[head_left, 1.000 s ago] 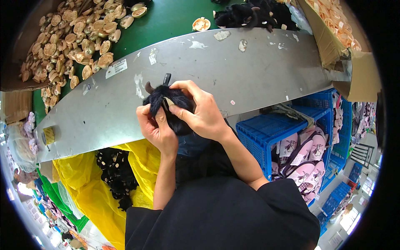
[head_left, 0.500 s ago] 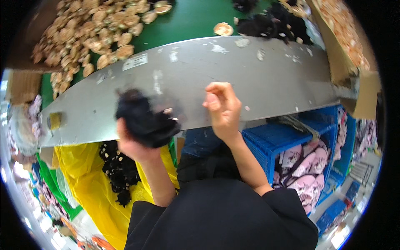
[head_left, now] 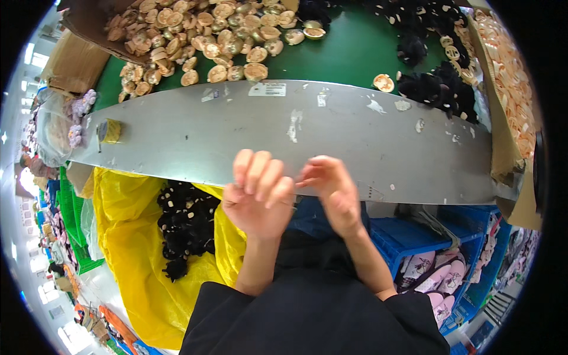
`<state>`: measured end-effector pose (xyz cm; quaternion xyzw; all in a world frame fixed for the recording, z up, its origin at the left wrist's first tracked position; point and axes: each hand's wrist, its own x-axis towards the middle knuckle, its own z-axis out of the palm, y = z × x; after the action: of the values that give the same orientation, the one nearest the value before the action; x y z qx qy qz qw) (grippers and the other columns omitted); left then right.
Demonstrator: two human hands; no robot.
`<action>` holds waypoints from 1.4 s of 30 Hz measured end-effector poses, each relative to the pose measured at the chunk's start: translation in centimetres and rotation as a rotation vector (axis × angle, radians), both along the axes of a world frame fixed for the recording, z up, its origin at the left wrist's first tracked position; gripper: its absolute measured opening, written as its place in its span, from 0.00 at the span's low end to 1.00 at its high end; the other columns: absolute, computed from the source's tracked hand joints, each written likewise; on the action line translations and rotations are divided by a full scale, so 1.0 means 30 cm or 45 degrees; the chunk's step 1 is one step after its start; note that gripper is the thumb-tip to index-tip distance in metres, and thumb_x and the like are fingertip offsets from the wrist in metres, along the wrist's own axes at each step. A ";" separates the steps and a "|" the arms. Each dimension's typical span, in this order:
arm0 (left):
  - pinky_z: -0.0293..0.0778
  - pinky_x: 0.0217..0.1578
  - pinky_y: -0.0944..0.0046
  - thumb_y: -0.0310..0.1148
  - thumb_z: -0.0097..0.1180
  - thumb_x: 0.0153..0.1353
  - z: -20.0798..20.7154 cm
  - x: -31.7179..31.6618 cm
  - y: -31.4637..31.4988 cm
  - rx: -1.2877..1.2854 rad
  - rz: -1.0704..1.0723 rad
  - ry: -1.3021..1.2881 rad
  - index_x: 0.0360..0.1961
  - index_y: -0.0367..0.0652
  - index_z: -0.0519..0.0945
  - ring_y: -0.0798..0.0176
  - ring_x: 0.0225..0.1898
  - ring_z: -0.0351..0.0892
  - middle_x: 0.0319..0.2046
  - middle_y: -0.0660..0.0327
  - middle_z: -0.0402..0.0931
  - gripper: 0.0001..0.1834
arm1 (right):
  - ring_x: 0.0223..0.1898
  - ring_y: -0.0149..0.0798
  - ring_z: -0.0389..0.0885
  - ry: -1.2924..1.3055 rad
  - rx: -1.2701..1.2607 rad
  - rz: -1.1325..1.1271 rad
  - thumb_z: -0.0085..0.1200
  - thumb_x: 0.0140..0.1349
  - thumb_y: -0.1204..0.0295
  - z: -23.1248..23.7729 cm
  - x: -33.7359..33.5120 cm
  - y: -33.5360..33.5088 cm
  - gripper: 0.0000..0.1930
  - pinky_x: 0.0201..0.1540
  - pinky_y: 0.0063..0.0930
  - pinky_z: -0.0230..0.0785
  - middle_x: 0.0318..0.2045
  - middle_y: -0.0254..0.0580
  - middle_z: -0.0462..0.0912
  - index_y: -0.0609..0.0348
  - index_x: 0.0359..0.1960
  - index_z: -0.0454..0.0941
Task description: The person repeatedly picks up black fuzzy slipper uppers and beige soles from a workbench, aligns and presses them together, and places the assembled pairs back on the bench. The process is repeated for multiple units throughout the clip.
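Observation:
My left hand (head_left: 258, 192) is raised over the near edge of the grey metal ledge (head_left: 219, 136), its fingers loosely bent and apart. No object shows in it. Close beside it, my right hand (head_left: 336, 195) has curved fingers pointing toward the left one and also appears to hold nothing; both hands are slightly blurred. Below and left of them, a yellow plastic bag (head_left: 130, 236) hangs with its mouth open. Black plush pieces (head_left: 186, 219) with pale spots lie inside it.
Tan and gold half-round shells (head_left: 225, 47) are heaped on the green surface (head_left: 331, 62) beyond the ledge. More black plush (head_left: 441, 92) lies far right, near a cardboard box (head_left: 500, 118) of pale parts. A tape roll (head_left: 110, 131) stands left. A blue crate (head_left: 408, 236) holds pink pieces below right.
The black plush piece that was in my left hand is gone from it. My left hand has moved right, close to my right hand. The whole view has shifted.

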<state>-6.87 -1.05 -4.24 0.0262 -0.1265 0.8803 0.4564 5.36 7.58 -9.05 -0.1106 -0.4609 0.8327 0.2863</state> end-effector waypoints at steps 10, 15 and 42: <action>0.64 0.31 0.67 0.30 0.49 0.60 -0.205 0.139 0.135 0.045 -0.239 -0.108 0.41 0.43 0.64 0.66 0.30 0.61 0.31 0.62 0.61 0.11 | 0.29 0.38 0.75 -0.039 -0.782 0.189 0.55 0.61 0.64 -0.046 -0.024 -0.156 0.19 0.34 0.30 0.70 0.30 0.45 0.74 0.58 0.49 0.67; 0.64 0.31 0.66 0.32 0.48 0.65 -0.199 0.133 0.145 0.035 -0.278 -0.108 0.40 0.44 0.64 0.67 0.29 0.62 0.30 0.63 0.60 0.08 | 0.28 0.37 0.75 0.013 -0.726 0.131 0.56 0.63 0.62 -0.097 -0.031 -0.175 0.19 0.32 0.30 0.69 0.29 0.43 0.73 0.58 0.49 0.67; 0.65 0.29 0.68 0.23 0.47 0.61 -0.195 0.125 0.152 -0.204 -0.287 0.090 0.35 0.44 0.63 0.69 0.28 0.61 0.29 0.63 0.59 0.07 | 0.27 0.38 0.76 0.129 -0.673 0.075 0.44 0.70 0.50 -0.040 -0.036 -0.163 0.22 0.32 0.30 0.68 0.27 0.46 0.74 0.61 0.41 0.68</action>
<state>-3.11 3.51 -10.08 0.0062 -0.0417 0.8293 0.5573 4.29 2.69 -10.23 -0.1260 -0.2157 0.9366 0.2459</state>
